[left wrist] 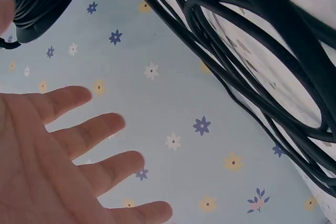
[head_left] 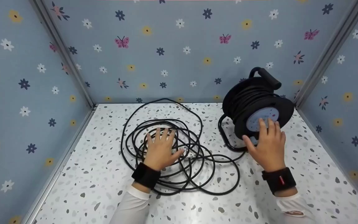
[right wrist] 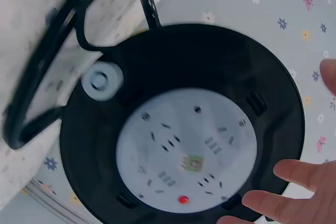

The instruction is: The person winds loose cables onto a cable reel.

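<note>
A black cable reel (head_left: 244,102) with a grey socket face (right wrist: 178,182) stands tilted at the right, some cable wound on its drum. My right hand (head_left: 268,146), fingers spread, is in front of the socket face; whether the fingertips touch it I cannot tell. In the right wrist view the fingers (right wrist: 299,174) reach over the black rim. Loose loops of black cable (head_left: 225,193) lie on the surface left of the reel. Over these loops my left hand (head_left: 161,151) is spread, palm down, gripping nothing; the left wrist view shows its fingers (left wrist: 113,171) straight and apart.
The speckled white surface (head_left: 82,186) is bounded by a patterned blue wall (head_left: 172,37) behind and walls at both sides. Metal corner posts (head_left: 64,53) stand at left and right. The reel's handle (head_left: 269,78) points up near the back wall.
</note>
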Demonstrator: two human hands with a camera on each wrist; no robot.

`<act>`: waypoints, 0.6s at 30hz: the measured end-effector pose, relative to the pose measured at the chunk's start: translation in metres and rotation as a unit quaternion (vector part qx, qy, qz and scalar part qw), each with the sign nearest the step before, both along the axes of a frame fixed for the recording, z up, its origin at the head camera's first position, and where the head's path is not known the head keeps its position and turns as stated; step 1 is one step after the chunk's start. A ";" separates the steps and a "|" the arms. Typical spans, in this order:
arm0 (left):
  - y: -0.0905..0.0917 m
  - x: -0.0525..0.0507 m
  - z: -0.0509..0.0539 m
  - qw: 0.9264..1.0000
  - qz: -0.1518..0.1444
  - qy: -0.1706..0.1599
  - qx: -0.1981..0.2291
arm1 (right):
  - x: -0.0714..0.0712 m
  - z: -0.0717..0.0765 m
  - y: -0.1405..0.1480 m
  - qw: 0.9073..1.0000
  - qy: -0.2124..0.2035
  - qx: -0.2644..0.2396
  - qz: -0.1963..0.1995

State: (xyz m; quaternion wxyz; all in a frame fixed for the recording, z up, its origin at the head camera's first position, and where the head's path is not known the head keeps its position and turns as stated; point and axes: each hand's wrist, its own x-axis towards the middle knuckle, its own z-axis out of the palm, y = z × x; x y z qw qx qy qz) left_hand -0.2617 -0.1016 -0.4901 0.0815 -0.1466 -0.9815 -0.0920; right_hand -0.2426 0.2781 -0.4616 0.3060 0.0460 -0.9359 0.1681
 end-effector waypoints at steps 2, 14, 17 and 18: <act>0.004 0.000 0.000 1.000 -0.005 -0.005 -0.007 | -0.002 0.009 0.002 1.000 0.023 -0.003 0.002; 0.050 -0.002 0.013 0.993 -0.102 0.006 -0.059 | -0.027 0.097 0.013 0.996 0.092 0.005 0.001; 0.069 -0.001 0.014 0.988 -0.134 0.006 -0.077 | -0.038 0.120 0.013 0.996 0.087 0.010 0.000; 0.075 0.000 0.014 0.986 -0.144 0.002 -0.085 | -0.042 0.127 0.013 0.996 0.083 0.014 0.000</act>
